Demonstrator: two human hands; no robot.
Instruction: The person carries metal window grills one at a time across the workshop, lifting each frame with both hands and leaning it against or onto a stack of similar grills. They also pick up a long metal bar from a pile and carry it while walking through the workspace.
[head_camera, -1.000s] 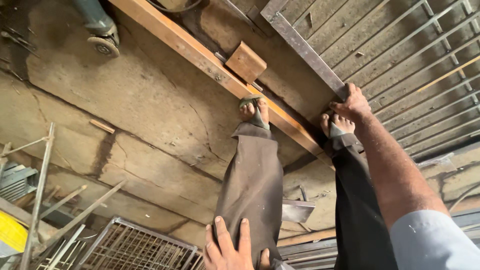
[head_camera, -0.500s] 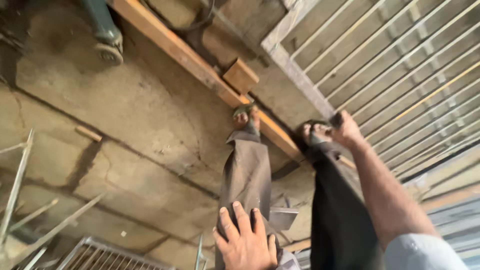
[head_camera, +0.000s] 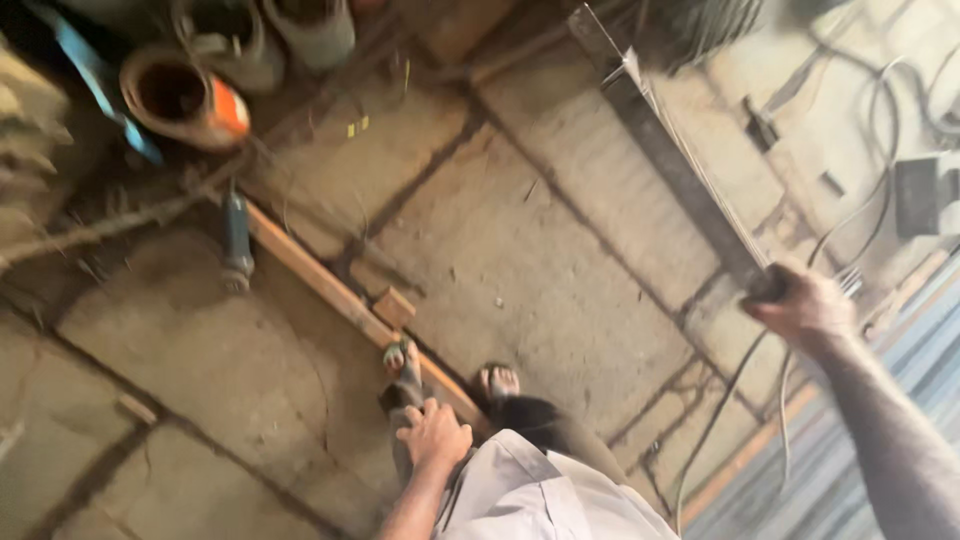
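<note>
My right hand (head_camera: 803, 305) grips the edge of a metal grille frame (head_camera: 668, 158), which now stands tilted up on its edge and runs from my fist toward the top of the view. My left hand (head_camera: 436, 435) rests on my left knee with the fingers curled loosely and holds nothing. Both my feet (head_camera: 402, 360) in sandals stand by a long wooden plank (head_camera: 330, 290) that lies across the concrete floor. A small wooden block (head_camera: 394, 307) sits against the plank just ahead of my left foot.
An angle grinder (head_camera: 236, 240) lies on the floor beside the plank. A round orange-and-white container (head_camera: 183, 97) and other pots stand at the top left. Cables (head_camera: 880, 130) and a dark box (head_camera: 925, 195) lie at the right. Corrugated metal sheet (head_camera: 860, 440) covers the lower right.
The grille frame has been lifted from flat on the floor to standing on edge, my right hand rising with it. The view swung left and pulled back. My left hand stayed on the knee.
</note>
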